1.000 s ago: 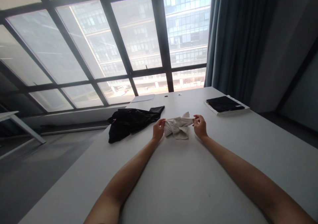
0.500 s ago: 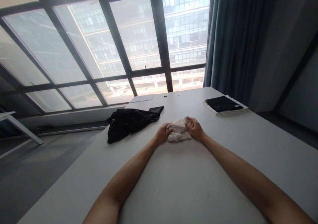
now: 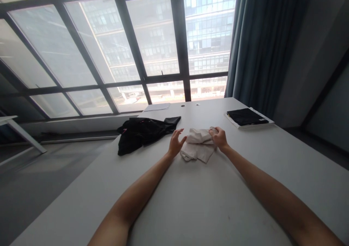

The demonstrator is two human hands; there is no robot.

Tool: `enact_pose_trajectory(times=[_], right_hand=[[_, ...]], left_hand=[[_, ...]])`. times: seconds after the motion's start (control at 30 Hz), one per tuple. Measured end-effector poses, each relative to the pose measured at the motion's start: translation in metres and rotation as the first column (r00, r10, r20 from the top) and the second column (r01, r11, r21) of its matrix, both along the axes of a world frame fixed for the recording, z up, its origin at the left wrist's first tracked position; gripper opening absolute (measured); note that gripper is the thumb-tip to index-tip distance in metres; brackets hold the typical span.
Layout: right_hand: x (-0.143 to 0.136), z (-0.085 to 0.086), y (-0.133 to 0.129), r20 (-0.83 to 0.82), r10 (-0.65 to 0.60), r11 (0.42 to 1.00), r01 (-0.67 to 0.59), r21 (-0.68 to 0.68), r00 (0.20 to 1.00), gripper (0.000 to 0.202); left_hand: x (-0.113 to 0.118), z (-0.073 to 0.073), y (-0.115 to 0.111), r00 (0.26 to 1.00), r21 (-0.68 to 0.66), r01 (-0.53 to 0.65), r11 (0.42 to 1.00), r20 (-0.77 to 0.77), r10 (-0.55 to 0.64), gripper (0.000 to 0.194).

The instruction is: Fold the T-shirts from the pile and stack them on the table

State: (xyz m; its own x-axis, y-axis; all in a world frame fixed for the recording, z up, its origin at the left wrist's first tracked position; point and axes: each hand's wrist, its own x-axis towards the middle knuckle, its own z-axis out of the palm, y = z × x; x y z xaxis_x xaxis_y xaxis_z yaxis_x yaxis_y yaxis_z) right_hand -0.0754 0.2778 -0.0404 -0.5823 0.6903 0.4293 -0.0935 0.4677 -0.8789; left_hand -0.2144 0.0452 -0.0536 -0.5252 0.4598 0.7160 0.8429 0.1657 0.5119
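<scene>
Head view, left to right, with clock directions taken from the middle of the pale cloth. Farthest left, well apart at about nine o'clock, part of another white table shows over the floor. Next, on the white bench, a crumpled black garment lies between nine and ten o'clock, just as it did half a second ago. Beyond it, at ten o'clock, a white sheet lies flat near the far edge.

The left hand is at nine o'clock, beside the cloth's left edge, fingers spread and thumb apart. Half a second ago it was pinching that side; now it has let go, though whether the thumb still brushes the fabric cannot be told.

The pale cloth lies on the bench between the two hands, near the black garment but apart from it. Earlier it was bunched and twisted; now it is looser, its upper part folded over and a wider flap spread toward six o'clock.

At three o'clock the right hand grasps the cloth's upper right corner, as it held that side before. Farther right, between two and three o'clock, a folded black garment rests on a folded white cloth, unchanged. Behind, toward one o'clock, hangs a blue-grey curtain.
</scene>
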Motion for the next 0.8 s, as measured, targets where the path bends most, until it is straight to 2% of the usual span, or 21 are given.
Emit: enact_pose_trajectory(times=[0.07,0.13,0.23,0.33,0.4,0.5,0.63,0.67,0.73,0.8], right_hand=[[-0.012,0.01,0.014,0.024,-0.083,0.989,0.085,-0.119,0.996,0.032],[-0.027,0.023,0.032,0.061,-0.126,0.976,0.135,-0.174,0.99,0.035],[-0.044,0.039,0.06,0.074,-0.139,0.98,0.148,-0.134,0.988,0.042],[-0.045,0.043,0.075,0.089,-0.147,0.988,0.15,-0.028,0.985,0.039],[-0.038,0.034,0.075,0.116,-0.148,0.988,0.143,0.055,0.982,0.031],[-0.025,0.011,0.064,0.16,-0.137,0.977,0.107,0.182,0.977,0.021],[-0.011,-0.018,0.043,0.321,-0.133,0.89,-0.03,0.456,0.938,0.013],[-0.009,-0.021,0.039,0.362,-0.129,0.874,-0.067,0.482,0.923,0.012],[-0.007,-0.025,0.031,0.403,-0.081,0.894,-0.113,0.435,0.911,0.008],[-0.006,-0.024,0.027,0.396,-0.014,0.926,-0.137,0.351,0.918,0.006]], left_hand=[[0.002,0.001,0.001,0.999,0.053,-0.038,0.998,-0.008,0.038,0.033],[0.006,0.003,0.001,0.999,0.045,-0.008,0.999,-0.042,0.01,0.025],[0.013,0.005,0.001,0.992,-0.051,0.069,0.996,-0.107,-0.074,0.018],[0.018,0.009,0.0,0.976,-0.165,0.142,0.976,-0.143,-0.166,0.017],[0.021,0.011,0.0,0.962,-0.22,0.196,0.955,-0.145,-0.231,0.019],[0.028,0.015,0.003,0.934,-0.288,0.279,0.916,-0.143,-0.329,0.026],[0.046,0.014,0.013,0.893,-0.391,0.377,0.84,-0.088,-0.441,0.049],[0.051,0.013,0.015,0.888,-0.413,0.394,0.821,-0.061,-0.456,0.054],[0.06,0.011,0.02,0.876,-0.446,0.424,0.788,-0.021,-0.482,0.055],[0.065,0.009,0.022,0.862,-0.459,0.446,0.769,-0.012,-0.507,0.04]])
